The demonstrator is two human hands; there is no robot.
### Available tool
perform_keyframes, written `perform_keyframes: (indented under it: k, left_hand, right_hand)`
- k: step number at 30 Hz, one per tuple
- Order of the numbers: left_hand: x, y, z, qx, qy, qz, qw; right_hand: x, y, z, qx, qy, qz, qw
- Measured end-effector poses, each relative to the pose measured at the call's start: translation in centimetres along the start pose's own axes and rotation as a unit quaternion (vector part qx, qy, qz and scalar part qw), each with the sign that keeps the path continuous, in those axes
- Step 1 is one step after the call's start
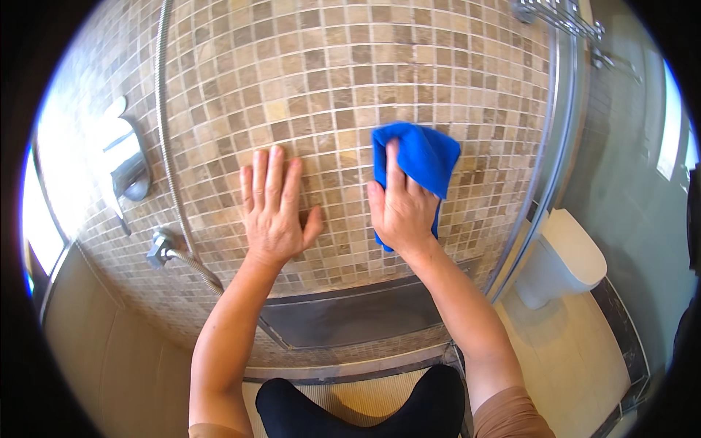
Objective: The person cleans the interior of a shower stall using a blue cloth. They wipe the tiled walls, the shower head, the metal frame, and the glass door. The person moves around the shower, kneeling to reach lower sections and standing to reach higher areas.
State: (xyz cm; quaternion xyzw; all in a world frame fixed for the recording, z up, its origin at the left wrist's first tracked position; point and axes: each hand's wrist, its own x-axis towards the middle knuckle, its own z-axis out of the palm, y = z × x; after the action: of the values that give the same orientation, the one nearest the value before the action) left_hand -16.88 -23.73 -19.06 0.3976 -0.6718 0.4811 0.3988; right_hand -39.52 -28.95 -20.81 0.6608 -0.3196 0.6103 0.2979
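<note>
A wall of small beige and brown mosaic tiles (328, 71) fills the middle of the view. Flat against it lies my left hand (275, 211), fingers spread and nothing held. To its right my right hand (404, 205) presses a blue cloth (424, 156) on the tiles. The cloth covers some of the fingertips, and part of it hangs below the palm. Left of my left hand, a metal shower hose (162, 98) runs down the wall to a chrome wall outlet (163, 246). A chrome shower mixer (128, 159) is mounted farther left, partly in glare.
A dark recessed panel (361, 317) lies low on the wall. On the right are a metal-framed glass edge (539, 219), a white toilet (572, 252) and, higher up, a chrome rack (564, 19). Bright windows (44, 213) show at the left rim.
</note>
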Motion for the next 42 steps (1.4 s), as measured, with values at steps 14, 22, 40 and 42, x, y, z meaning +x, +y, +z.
perform_keyframes:
  k: [14, 22, 40, 42]
  left_hand:
    - [0.0, -0.1, -0.2, -0.034, 0.016, -0.017, 0.999]
    - [-0.5, -0.8, -0.7, -0.040, 0.013, -0.016, 0.999]
    - [-11.3, 1.0, 0.8, -0.034, -0.041, 0.022, 0.998]
    - [-13.3, 1.3, 1.3, -0.049, -0.053, 0.019, 0.997]
  right_hand:
    - [-3.1, 3.8, -1.8, -0.062, -0.066, -0.068, 0.993]
    - [5.5, -3.3, 1.4, -0.022, -0.041, -0.068, 0.997]
    - [5.2, -10.9, 4.3, -0.026, -0.077, -0.163, 0.983]
    - [4.0, -12.4, 4.8, 0.001, -0.105, -0.218, 0.970]
